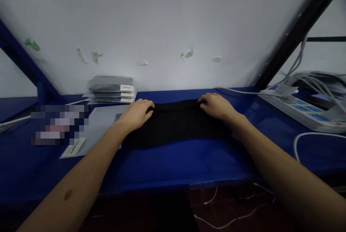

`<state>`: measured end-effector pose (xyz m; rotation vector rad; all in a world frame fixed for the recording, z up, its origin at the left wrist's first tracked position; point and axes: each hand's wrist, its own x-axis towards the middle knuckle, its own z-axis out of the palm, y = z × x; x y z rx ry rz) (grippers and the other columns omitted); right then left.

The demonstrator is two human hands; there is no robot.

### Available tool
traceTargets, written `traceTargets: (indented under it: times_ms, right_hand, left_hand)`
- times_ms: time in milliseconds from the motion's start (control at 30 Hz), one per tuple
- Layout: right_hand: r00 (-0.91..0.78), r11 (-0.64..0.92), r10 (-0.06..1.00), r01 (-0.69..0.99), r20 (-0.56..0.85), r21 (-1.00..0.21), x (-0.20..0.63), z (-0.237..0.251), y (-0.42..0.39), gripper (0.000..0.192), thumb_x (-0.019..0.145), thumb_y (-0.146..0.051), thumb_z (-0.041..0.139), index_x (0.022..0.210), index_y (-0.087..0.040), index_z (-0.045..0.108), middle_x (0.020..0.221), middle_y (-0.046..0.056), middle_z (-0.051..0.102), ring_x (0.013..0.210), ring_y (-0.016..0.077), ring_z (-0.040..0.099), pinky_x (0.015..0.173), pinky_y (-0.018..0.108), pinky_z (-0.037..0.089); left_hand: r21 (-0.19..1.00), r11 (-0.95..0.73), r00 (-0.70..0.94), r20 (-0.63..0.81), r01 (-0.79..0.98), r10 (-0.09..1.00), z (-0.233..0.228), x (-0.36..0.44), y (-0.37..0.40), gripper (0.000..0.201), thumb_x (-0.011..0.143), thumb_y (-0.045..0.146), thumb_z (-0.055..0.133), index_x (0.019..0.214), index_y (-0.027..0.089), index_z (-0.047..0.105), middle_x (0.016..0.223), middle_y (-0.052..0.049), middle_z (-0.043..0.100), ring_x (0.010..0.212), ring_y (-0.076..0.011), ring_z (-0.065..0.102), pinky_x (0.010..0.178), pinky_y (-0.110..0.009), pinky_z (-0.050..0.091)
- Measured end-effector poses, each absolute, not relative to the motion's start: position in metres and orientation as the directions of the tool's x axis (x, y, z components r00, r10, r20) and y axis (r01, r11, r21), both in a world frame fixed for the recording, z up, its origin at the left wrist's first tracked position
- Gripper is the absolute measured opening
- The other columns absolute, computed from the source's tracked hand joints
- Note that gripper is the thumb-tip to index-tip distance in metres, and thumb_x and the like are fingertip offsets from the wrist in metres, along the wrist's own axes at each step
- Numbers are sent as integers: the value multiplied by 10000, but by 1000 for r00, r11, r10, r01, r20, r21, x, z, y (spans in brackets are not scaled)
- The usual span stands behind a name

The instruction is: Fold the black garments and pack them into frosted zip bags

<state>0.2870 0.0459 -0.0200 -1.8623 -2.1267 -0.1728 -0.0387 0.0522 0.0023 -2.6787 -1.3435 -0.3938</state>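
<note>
A black cloth (175,123), perhaps a folded garment, lies spread across the blue table in front of me. My left hand (138,113) pinches its far left corner, thumb and fingers closed on the fabric. At the far right corner, my right hand (214,105) grips the same cloth between thumb and curled fingers. The far edge runs fairly straight between both hands, while the near edge hangs loose on the tabletop. Just left of my left hand lies a flat clear plastic bag (100,120) with a white label, partly covered by my forearm.
Several labelled, packaged items form a stack (110,89) by the white wall. A blurred-out object (59,123) sits on the left. On the right, a power strip (305,111) with plugged-in white cables (300,77) rests on the blue table (178,163).
</note>
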Motion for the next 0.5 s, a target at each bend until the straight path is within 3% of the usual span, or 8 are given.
traceTargets:
  times_ms: [133, 233, 300, 400, 500]
  right_hand:
    - [-49, 91, 958, 987, 284, -135, 283, -12, 39, 264, 821, -262, 531, 999, -231, 723, 986, 71, 736, 939, 249, 660, 822, 350, 488]
    - [4, 62, 946, 979, 324, -194, 279, -7, 35, 234, 832, -296, 533, 987, -255, 702, 947, 51, 731, 905, 248, 655, 780, 348, 488]
    - [45, 65, 910, 966, 412, -249, 276, -6, 35, 260, 860, -298, 512, 1062, -241, 665, 1036, 75, 707, 924, 250, 644, 797, 361, 493]
    - [129, 83, 814, 939, 566, -333, 273, -9, 39, 315, 909, -301, 465, 1176, -201, 598, 1203, 138, 607, 869, 233, 642, 816, 390, 508]
    - [133, 138, 772, 919, 621, -369, 274, -15, 45, 317, 920, -296, 458, 1186, -189, 592, 1240, 152, 553, 831, 217, 643, 826, 403, 523]
  left_hand:
    - [48, -565, 529, 297, 824, 795, 7, -36, 49, 228, 903, 270, 487, 1055, 224, 650, 995, -79, 673, 940, -253, 630, 850, -394, 487]
    - [200, -520, 435, 349, 831, 830, 9, -33, 52, 214, 900, 285, 510, 1077, 226, 616, 935, -51, 677, 829, -213, 641, 793, -361, 499]
    - [305, -456, 310, 423, 836, 852, 9, -32, 57, 258, 904, 280, 514, 1146, 211, 568, 965, -50, 684, 819, -200, 643, 808, -357, 505]
    - [340, -395, 190, 503, 853, 843, 7, -33, 62, 329, 919, 295, 500, 1227, 183, 520, 1132, -106, 656, 964, -232, 637, 902, -396, 497]
    - [248, -445, 290, 481, 860, 828, 4, -34, 61, 365, 941, 338, 474, 1266, 180, 527, 1263, -134, 599, 1154, -271, 573, 1014, -431, 451]
